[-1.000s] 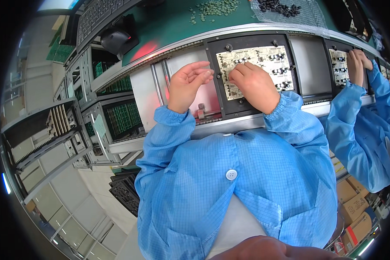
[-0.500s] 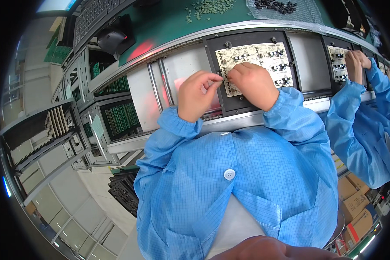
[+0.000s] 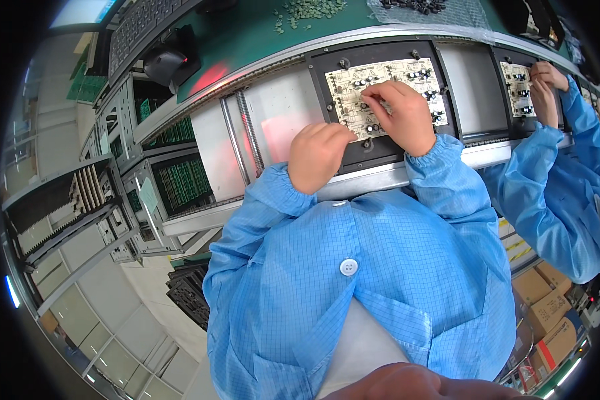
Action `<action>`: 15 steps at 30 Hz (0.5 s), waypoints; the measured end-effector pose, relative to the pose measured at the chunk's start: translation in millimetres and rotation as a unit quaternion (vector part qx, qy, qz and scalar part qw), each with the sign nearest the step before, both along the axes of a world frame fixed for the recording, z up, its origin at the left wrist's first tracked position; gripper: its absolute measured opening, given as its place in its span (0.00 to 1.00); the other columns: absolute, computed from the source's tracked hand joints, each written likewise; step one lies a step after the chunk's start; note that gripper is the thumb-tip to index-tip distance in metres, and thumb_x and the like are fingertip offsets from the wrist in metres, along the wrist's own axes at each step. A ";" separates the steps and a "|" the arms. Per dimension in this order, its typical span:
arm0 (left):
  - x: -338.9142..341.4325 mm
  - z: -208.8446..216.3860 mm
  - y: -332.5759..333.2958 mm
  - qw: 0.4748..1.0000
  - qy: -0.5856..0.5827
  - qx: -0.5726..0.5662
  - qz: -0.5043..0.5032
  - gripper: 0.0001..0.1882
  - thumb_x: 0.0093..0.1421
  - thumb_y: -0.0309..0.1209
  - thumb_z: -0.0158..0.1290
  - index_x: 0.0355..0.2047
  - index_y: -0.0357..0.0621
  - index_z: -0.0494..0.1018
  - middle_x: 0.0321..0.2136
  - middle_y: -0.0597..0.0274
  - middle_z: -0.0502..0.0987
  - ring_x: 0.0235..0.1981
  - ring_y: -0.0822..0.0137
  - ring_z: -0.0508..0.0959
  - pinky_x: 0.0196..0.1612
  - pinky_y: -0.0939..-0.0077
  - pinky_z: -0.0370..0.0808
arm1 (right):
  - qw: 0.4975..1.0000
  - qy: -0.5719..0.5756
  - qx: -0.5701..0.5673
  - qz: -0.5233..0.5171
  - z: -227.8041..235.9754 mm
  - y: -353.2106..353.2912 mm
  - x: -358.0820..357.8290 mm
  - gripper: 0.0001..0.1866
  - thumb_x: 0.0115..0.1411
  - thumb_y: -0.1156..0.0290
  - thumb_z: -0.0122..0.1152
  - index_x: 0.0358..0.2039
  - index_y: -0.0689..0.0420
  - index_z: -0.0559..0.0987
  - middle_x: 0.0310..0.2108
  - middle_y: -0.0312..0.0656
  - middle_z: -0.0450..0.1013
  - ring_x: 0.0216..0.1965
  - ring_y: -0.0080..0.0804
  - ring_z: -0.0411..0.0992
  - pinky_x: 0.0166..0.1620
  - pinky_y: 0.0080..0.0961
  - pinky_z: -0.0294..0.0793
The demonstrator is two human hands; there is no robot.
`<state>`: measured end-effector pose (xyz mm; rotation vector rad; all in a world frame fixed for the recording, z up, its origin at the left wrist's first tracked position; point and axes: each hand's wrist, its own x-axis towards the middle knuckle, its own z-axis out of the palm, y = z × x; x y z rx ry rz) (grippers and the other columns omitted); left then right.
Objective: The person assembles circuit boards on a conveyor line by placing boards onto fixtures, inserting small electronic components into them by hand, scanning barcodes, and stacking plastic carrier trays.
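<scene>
A cream circuit board [image 3: 349, 100] with several small black cylindrical capacitors lies in a black carrier frame [image 3: 321, 67] on the rail line before me. My right hand [image 3: 407, 117] is over the board's middle, thumb and forefinger brought together in a pinch. Whatever sits between those fingertips is too small to make out. At the board's near left corner is my left hand [image 3: 317, 157], its fingers curled together with the tips at the board's edge. The back of that hand hides anything it may hold.
Beyond the rail, a green mat [image 3: 247, 40] bears a pile of small green parts [image 3: 311, 13] and black parts [image 3: 417, 5] on bubble wrap. A mouse [image 3: 163, 65] is at the left, above racks of green boards [image 3: 182, 185]. On the right, a co-worker's hands [image 3: 547, 87] touch another board.
My right hand has lifted from the board's left side and shifted right, its thumb now showing. My left hand has moved nearer to me, down to the near left corner, fingers turned under.
</scene>
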<state>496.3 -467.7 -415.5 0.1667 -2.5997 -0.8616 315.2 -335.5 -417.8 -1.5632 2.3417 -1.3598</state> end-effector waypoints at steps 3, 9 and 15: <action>3.3 4.4 3.0 0.995 -0.016 -0.099 0.002 0.10 0.54 0.22 0.63 0.37 0.46 0.83 0.35 0.63 0.83 0.37 0.56 0.82 0.44 0.61 0.79 | 1.000 0.004 -0.005 0.010 0.2 -5.4 1.9 0.07 0.59 0.78 0.72 0.38 0.59 0.84 0.33 0.44 0.81 0.33 0.43 0.80 0.36 0.33 0.79; 46.8 15.9 -22.5 0.997 0.042 -0.008 0.065 0.19 0.56 0.28 0.65 0.49 0.47 0.79 0.44 0.57 0.78 0.45 0.53 0.79 0.47 0.59 0.78 | 0.985 0.156 0.010 0.075 -3.5 6.4 29.4 0.08 0.59 0.76 0.72 0.40 0.57 0.83 0.37 0.45 0.81 0.39 0.46 0.79 0.42 0.39 0.77; 229.5 16.8 -56.4 0.859 0.092 -0.093 0.495 0.14 0.60 0.28 0.63 0.47 0.46 0.82 0.41 0.52 0.78 0.45 0.47 0.78 0.48 0.56 0.76 | 0.914 0.158 0.103 0.358 -6.2 0.5 60.3 0.16 0.58 0.70 0.70 0.46 0.61 0.83 0.45 0.51 0.81 0.57 0.55 0.75 0.70 0.54 0.66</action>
